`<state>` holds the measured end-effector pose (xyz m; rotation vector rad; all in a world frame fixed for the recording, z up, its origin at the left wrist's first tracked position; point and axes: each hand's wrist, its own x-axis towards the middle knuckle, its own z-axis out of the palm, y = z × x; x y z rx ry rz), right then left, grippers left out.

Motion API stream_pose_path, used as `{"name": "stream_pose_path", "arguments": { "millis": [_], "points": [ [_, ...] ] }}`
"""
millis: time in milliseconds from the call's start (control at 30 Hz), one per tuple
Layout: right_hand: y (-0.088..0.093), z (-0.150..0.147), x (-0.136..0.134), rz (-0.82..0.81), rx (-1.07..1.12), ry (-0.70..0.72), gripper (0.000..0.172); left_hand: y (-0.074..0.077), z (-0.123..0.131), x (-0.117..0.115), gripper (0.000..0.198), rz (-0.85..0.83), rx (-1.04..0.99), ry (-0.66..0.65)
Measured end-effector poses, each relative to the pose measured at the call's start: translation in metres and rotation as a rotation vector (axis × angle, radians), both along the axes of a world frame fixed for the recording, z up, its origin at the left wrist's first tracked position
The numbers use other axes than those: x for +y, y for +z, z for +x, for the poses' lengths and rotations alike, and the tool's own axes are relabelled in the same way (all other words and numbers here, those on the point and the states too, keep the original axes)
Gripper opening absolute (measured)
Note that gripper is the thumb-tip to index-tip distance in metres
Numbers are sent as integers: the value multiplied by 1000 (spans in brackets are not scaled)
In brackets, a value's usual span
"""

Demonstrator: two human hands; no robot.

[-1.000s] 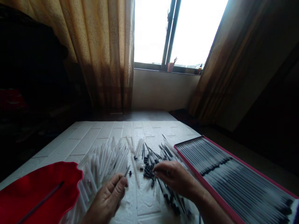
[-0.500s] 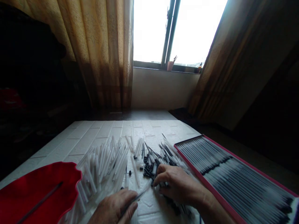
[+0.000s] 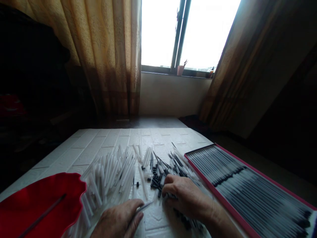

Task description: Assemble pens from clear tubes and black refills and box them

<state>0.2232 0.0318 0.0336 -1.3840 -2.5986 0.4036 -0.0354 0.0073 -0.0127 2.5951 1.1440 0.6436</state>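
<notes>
My left hand (image 3: 119,218) is closed around a thin, pale, pen-like tube (image 3: 145,206), whose narrow end points up to the right. At the pile of small black caps (image 3: 155,181), my right hand (image 3: 183,195) has its fingers curled inward; whatever is between the fingertips is hidden. Thin dark-ended sticks (image 3: 177,162) lie just beyond that hand, and more black pieces show under it. A large heap of clear plastic tubes (image 3: 111,175) spreads beyond and left of my left hand. One loose black cap (image 3: 137,184) lies between the heaps.
A red scalloped dish (image 3: 61,195) with one dark stick (image 3: 44,213) in it stands at the left. Along the right lies a pink-edged tray (image 3: 215,191) with rows of black-ended clear sticks (image 3: 260,195). Everything rests on a white brick-patterned tabletop (image 3: 99,142), before a curtained window.
My left hand has drawn slightly left and down with the tube, away from the right hand. The right hand has shifted a little left at the black caps.
</notes>
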Motion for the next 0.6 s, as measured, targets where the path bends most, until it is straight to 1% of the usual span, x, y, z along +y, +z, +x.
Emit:
{"name": "stream_pose_path", "arguments": {
  "millis": [133,267,333,467,600],
  "points": [
    [5,-1,0,26,85,-14,6,4,1,-1,18,26,-21,-6],
    [9,-2,-2,-52,199,-40,4,9,2,1,19,30,-64,-16],
    [8,-3,-2,-80,242,-8,6,10,2,1,19,31,-60,-6],
    [3,-4,-1,-68,298,81,16,12,1,1,21,53,-56,10],
    [0,-4,0,-33,285,111,16,14,1,1,22,89,-47,14]
  ]
}}
